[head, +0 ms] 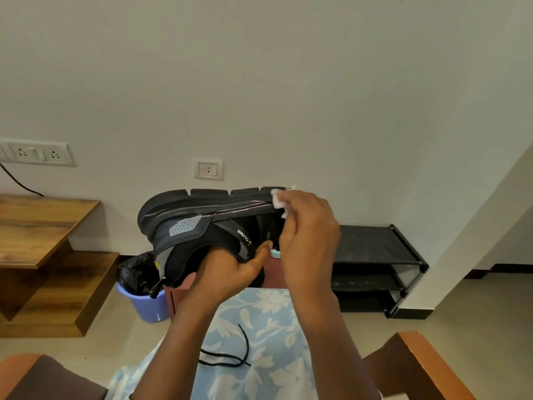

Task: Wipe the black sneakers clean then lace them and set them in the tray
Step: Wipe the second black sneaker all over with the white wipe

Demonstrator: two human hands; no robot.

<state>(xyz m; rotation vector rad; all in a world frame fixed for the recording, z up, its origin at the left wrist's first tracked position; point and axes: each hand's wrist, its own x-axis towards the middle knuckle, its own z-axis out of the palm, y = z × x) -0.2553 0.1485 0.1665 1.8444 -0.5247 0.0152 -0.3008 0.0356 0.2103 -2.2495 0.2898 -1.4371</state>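
A black sneaker (pixel 202 217) is held upside down in the air, sole up, toe to the right. My left hand (pixel 230 269) grips it from below, fingers inside the collar and thumb on the side. My right hand (pixel 308 235) pinches a white wipe (pixel 278 200) and presses it against the sole edge near the toe. A loose black lace (pixel 230 356) lies on the blue floral cloth (pixel 265 327) over my lap. The second sneaker and the tray are hidden or out of sight.
A reddish-brown stool or box (pixel 277 272) stands just behind the sneaker, with a small teal object (pixel 275 252) on it. A purple bin with a black bag (pixel 144 295) sits left. A black shoe rack (pixel 375 255) stands right, wooden shelves (pixel 43 241) far left, chair arms (pixel 418 359) below.
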